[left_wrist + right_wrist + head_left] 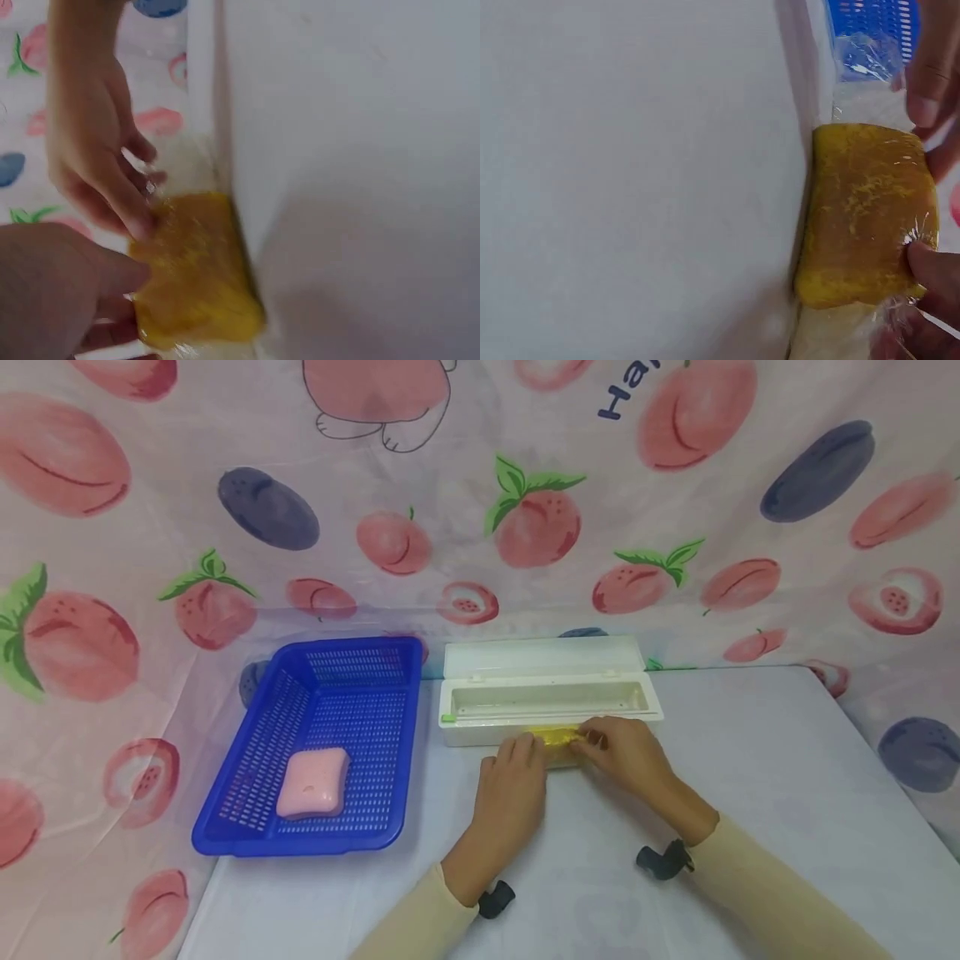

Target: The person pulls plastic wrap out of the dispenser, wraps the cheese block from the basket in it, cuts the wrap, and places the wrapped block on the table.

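Note:
A yellow bar of soap [557,755] with clear plastic film [866,56] around it stands on edge against the front of a white cling film dispenser [472,735]. My left hand [512,781] holds the soap's left end, thumb on the near face and fingers behind. At the right end, my right hand [626,756] pinches the film and the bar's edge between thumb and fingers. In the right wrist view, loose film sticks out past both ends of the soap [866,217]. The fingers behind the bar are partly hidden.
The dispenser's lid [542,657] stands raised at the back, with a green slider [448,718] at its front left. Left of it, a blue plastic basket [408,743] holds a pink bar of soap [311,783]. A fruit-print cloth [465,485] hangs behind the white table [787,793].

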The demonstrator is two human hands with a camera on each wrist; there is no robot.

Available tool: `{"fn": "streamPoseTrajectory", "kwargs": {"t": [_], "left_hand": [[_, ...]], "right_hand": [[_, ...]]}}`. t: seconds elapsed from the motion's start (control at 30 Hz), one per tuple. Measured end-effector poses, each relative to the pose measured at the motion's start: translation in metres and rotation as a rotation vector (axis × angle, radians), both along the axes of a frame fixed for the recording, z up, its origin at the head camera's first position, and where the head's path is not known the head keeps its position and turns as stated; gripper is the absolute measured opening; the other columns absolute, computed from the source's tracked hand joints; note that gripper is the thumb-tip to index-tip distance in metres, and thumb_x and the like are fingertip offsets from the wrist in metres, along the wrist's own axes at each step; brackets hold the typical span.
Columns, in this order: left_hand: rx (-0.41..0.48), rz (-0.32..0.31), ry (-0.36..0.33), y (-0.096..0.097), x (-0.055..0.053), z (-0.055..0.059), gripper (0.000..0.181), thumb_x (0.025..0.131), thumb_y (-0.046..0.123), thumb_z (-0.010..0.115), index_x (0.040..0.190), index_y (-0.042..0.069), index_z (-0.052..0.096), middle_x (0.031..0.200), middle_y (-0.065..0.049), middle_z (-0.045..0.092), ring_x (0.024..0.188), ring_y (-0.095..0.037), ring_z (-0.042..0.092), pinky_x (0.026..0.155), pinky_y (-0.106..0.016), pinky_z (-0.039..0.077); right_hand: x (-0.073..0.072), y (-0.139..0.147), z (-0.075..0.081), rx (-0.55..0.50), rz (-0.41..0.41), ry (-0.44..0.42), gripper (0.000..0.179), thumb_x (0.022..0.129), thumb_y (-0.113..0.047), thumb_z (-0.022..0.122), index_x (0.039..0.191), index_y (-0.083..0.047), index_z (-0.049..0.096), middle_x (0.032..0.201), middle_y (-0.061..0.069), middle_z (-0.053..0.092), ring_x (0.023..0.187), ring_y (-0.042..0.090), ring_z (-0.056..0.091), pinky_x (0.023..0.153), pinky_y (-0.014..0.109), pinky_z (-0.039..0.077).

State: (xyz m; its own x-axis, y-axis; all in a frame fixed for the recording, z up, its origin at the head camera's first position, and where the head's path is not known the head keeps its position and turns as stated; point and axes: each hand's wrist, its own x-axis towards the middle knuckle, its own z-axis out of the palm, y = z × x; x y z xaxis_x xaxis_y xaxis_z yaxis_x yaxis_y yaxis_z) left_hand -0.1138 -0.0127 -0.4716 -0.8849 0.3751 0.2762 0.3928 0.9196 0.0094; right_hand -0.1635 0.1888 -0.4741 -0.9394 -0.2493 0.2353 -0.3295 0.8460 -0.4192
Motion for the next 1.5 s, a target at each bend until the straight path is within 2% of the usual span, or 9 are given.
{"fn": "streamPoseTrajectory", "kwargs": {"t": [0.2,0.43,0.67,0.8,0.93,1.07,1.2,1.33,1.5], "left_hand": [[0.013,-0.030,-0.030,-0.007,-0.001,-0.010,0.046,0.101,0.021,0.061,0.146,0.009,0.055,0.141,-0.002,0.055,0.133,-0.022,0.054,0.080,-0.041,0.057],[0.051,-0.037,-0.060,-0.012,0.000,-0.012,0.047,0.102,0.025,0.061,0.147,0.011,0.054,0.146,-0.003,0.055,0.136,-0.025,0.052,0.084,-0.042,0.056],[0.157,-0.053,-0.035,-0.020,-0.002,-0.017,0.030,0.099,0.021,0.064,0.128,0.020,0.070,0.142,-0.002,0.057,0.121,-0.027,0.057,0.074,-0.039,0.051],[0.132,-0.080,-0.017,-0.024,-0.003,-0.023,0.037,0.101,0.022,0.061,0.137,0.022,0.065,0.147,-0.002,0.054,0.116,-0.027,0.056,0.072,-0.038,0.050],[0.098,-0.075,-0.024,-0.028,-0.001,-0.026,0.042,0.101,0.026,0.062,0.142,0.021,0.060,0.154,0.002,0.047,0.129,-0.031,0.051,0.078,-0.044,0.049],[0.108,-0.049,-0.072,-0.031,0.003,-0.027,0.026,0.098,0.029,0.065,0.118,0.016,0.075,0.159,0.002,0.038,0.141,-0.038,0.040,0.091,-0.060,0.045],[0.209,0.008,-0.146,-0.033,0.005,-0.030,0.014,0.097,0.028,0.068,0.098,0.020,0.080,0.161,-0.006,0.031,0.143,-0.043,0.031,0.097,-0.067,0.037],[0.362,0.097,-0.166,-0.032,0.001,-0.033,0.015,0.095,0.028,0.069,0.106,0.026,0.079,0.154,-0.010,0.038,0.138,-0.040,0.036,0.093,-0.059,0.038],[0.660,0.223,-0.140,-0.022,-0.013,-0.036,0.038,0.081,0.010,0.073,0.117,0.022,0.072,0.132,-0.005,0.054,0.120,-0.030,0.049,0.080,-0.047,0.041]], "right_hand": [[0.000,0.004,0.017,0.011,0.042,-0.117,0.027,0.089,-0.030,0.080,0.107,-0.010,0.080,0.087,0.000,0.074,0.079,0.015,0.066,0.067,0.032,0.054],[-0.003,-0.029,0.060,0.116,0.046,-0.081,0.036,0.096,-0.040,0.069,0.116,-0.010,0.077,0.116,0.010,0.073,0.111,0.030,0.067,0.091,0.050,0.057],[-0.036,-0.088,0.077,0.012,0.226,-0.252,0.036,0.100,-0.044,0.061,0.114,-0.016,0.076,0.107,0.001,0.076,0.097,0.019,0.067,0.090,0.041,0.057],[-0.058,-0.114,0.081,0.025,0.340,-0.286,0.029,0.100,-0.040,0.063,0.106,-0.015,0.078,0.096,-0.003,0.076,0.091,0.016,0.066,0.090,0.038,0.055],[-0.079,-0.137,0.084,0.097,0.440,-0.278,0.027,0.099,-0.037,0.064,0.096,-0.015,0.078,0.083,-0.003,0.074,0.082,0.016,0.064,0.085,0.036,0.055],[-0.096,-0.154,0.080,0.156,0.485,-0.372,0.032,0.099,-0.042,0.064,0.095,-0.013,0.079,0.083,-0.002,0.074,0.079,0.013,0.063,0.081,0.032,0.054],[-0.105,-0.163,0.072,0.193,0.473,-0.496,0.038,0.098,-0.047,0.064,0.095,-0.012,0.079,0.085,0.001,0.074,0.077,0.011,0.061,0.076,0.027,0.051],[-0.109,-0.168,0.069,0.222,0.448,-0.518,0.039,0.095,-0.050,0.066,0.093,-0.013,0.080,0.082,0.000,0.075,0.074,0.009,0.062,0.073,0.026,0.050],[-0.111,-0.171,0.069,0.207,0.407,-0.541,0.036,0.094,-0.048,0.068,0.091,-0.015,0.080,0.080,0.000,0.073,0.071,0.010,0.062,0.072,0.027,0.050]]}}
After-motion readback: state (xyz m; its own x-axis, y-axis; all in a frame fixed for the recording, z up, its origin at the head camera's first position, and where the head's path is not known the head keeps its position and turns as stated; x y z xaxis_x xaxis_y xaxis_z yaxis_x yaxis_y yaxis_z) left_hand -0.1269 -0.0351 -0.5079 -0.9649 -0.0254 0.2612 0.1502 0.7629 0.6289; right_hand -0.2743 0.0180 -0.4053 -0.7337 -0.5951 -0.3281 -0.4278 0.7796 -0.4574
